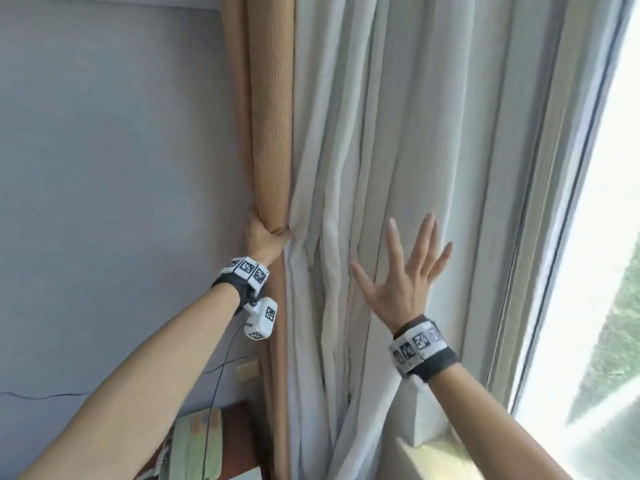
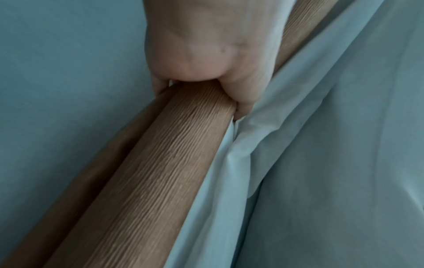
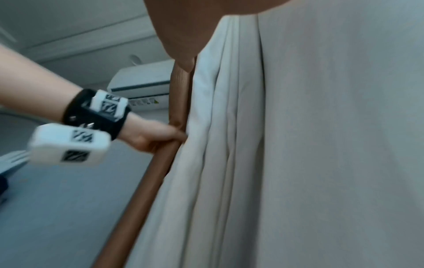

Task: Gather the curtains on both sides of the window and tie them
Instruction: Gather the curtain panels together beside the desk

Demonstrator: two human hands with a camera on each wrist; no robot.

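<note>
curtains (image 1: pixel 381 133), left hand (image 1: pixel 263 239) fingers gripping tan fold (image 1: pixel 272 133), right hand (image 1: pixel 403 271) fingers spread flat

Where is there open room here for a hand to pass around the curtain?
Free: the bare wall left of the tan curtain, and the strip between the white curtain and the window. Crowded: where the left hand grips; right hand spread on folds.

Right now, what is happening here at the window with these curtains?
A person is gathering the curtains beside the window. The left hand has its grip around the tan curtain, bunched into a roll against the wall. The right hand is open, fingers spread over the folds of the white curtain. Whether it touches them I cannot tell. No tie is visible, and nothing is tied yet.
</note>
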